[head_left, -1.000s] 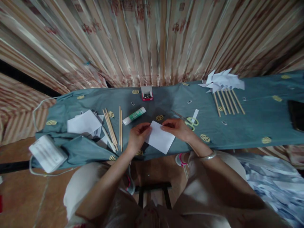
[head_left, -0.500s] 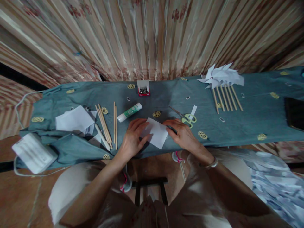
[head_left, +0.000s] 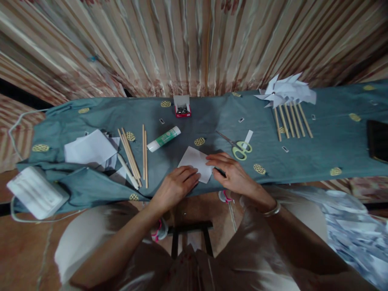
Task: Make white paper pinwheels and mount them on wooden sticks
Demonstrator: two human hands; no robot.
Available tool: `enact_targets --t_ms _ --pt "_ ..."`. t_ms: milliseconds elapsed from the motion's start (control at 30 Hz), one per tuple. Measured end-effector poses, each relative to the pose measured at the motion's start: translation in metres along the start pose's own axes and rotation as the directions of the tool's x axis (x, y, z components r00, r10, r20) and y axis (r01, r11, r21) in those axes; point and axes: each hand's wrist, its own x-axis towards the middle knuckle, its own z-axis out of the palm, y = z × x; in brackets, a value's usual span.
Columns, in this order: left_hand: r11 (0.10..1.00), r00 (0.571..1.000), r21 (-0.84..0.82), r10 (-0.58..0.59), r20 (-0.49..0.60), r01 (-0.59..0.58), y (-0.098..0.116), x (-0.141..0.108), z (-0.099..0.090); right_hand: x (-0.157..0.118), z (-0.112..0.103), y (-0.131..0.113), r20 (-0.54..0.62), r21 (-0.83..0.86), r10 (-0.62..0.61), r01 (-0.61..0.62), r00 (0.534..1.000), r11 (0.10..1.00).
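A square sheet of white paper (head_left: 194, 157) lies on the cloth in front of me, one corner pointing away. My left hand (head_left: 177, 184) rests on its lower left side, fingers together and pressed onto the paper. At the right corner, my right hand (head_left: 232, 171) grips the paper between fingers and thumb. A dark patch shows between that thumb and the fingers; I cannot make out what it is. Scissors with light green handles (head_left: 241, 149) lie just beyond my right hand, over a narrow white paper strip (head_left: 248, 137). A green and white glue stick (head_left: 163, 139) lies beyond my left hand.
Left are loose wooden sticks (head_left: 130, 153), a white pen-like stick (head_left: 127, 171), stacked white paper (head_left: 87, 149) and a white box-shaped device (head_left: 38, 193) with a cable. A red box of pins (head_left: 182, 110) stands at the back. Several paper pinwheels (head_left: 287, 93) lie right, near a dark object (head_left: 377, 139).
My left hand has drawn in over the paper's lower left side, its fingers now closed together. My right hand's fingers reach slightly further onto the paper. The view has shifted a little.
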Motion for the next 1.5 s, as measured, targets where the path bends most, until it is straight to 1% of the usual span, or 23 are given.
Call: enact_targets --t_ms 100,167,233,333,400,467,533,667,767,867,933,1033,1100,1167,1233,1300,1333,1400,1500 --pt "1.0 1.0 -0.004 -0.006 -0.011 0.006 0.001 -0.001 -0.002 -0.002 -0.007 -0.003 0.104 -0.01 0.03 -0.029 0.994 1.0" --pt "0.999 0.999 -0.025 -0.035 -0.027 0.034 0.002 0.0 -0.002 -0.003 -0.01 -0.008 0.146 -0.02 0.048 -0.046 0.988 0.999" --pt "0.996 0.997 -0.057 -0.066 -0.031 0.064 0.005 0.001 -0.003 -0.003 -0.011 -0.014 0.132 0.0 0.043 -0.044 0.99 0.999" --pt "0.989 0.995 -0.108 -0.101 -0.001 0.1 0.01 0.002 -0.003 -0.002 -0.009 -0.022 0.1 0.103 0.025 -0.035 0.995 0.994" --pt "0.981 0.992 -0.147 -0.125 0.014 0.126 0.014 0.002 -0.003 -0.001 -0.006 -0.025 0.111 0.158 0.05 -0.067 0.993 0.985" --pt "0.965 0.985 -0.195 -0.171 0.034 0.174 0.014 0.001 -0.004 0.001 -0.002 -0.025 0.128 0.176 0.103 -0.125 0.986 0.976" --pt "0.939 0.97 -0.245 -0.238 0.049 0.242 0.012 -0.002 -0.006 0.003 0.002 -0.023 0.124 0.189 0.156 -0.178 0.98 0.966" --pt "0.871 0.921 -0.303 -0.381 0.075 0.386 0.002 -0.009 -0.013 0.011 0.009 -0.015 0.09 0.241 0.244 -0.259 0.966 0.935" --pt "0.847 0.9 -0.309 -0.428 0.088 0.433 -0.002 -0.015 -0.016 0.02 0.015 -0.008 0.072 0.282 0.295 -0.304 0.953 0.91" --pt "0.867 0.909 -0.28 -0.41 0.073 0.413 -0.003 -0.019 -0.016 0.027 0.019 -0.004 0.061 0.279 0.328 -0.332 0.943 0.901" --pt "0.88 0.915 -0.256 -0.397 0.067 0.4 -0.002 -0.021 -0.015 0.031 0.021 -0.003 0.041 0.258 0.318 -0.318 0.947 0.912" --pt "0.894 0.923 -0.23 -0.379 0.064 0.384 -0.003 -0.023 -0.014 0.035 0.023 -0.003 0.003 0.227 0.238 -0.233 0.971 0.946" --pt "0.911 0.932 -0.203 -0.362 0.029 0.36 -0.001 -0.024 -0.014 0.037 0.024 -0.004 -0.013 0.207 0.186 -0.179 0.983 0.962" --pt "0.94 0.949 -0.149 -0.313 -0.027 0.306 0.004 -0.024 -0.014 0.039 0.025 -0.004 -0.03 0.18 0.158 -0.15 0.987 0.972" --pt "0.974 0.975 -0.081 -0.215 -0.051 0.21 0.013 -0.025 -0.013 0.04 0.027 -0.004 -0.048 0.152 0.151 -0.142 0.987 0.978" --pt "0.994 0.995 -0.042 -0.104 -0.013 0.103 0.024 -0.026 -0.008 0.041 0.028 -0.003 -0.06 0.133 0.148 -0.139 0.987 0.981" --pt "0.997 0.997 -0.029 -0.075 0.022 0.076 0.03 -0.027 -0.005 0.042 0.029 -0.003 -0.065 0.126 0.145 -0.136 0.987 0.983" --pt "0.998 0.994 -0.001 -0.068 0.079 0.069 0.039 -0.029 0.002 0.042 0.03 -0.003 -0.078 0.115 0.139 -0.13 0.987 0.985" --pt "0.996 0.988 0.034 -0.088 0.125 0.084 0.043 -0.033 0.012 0.042 0.031 -0.003 -0.088 0.105 0.134 -0.124 0.987 0.987"
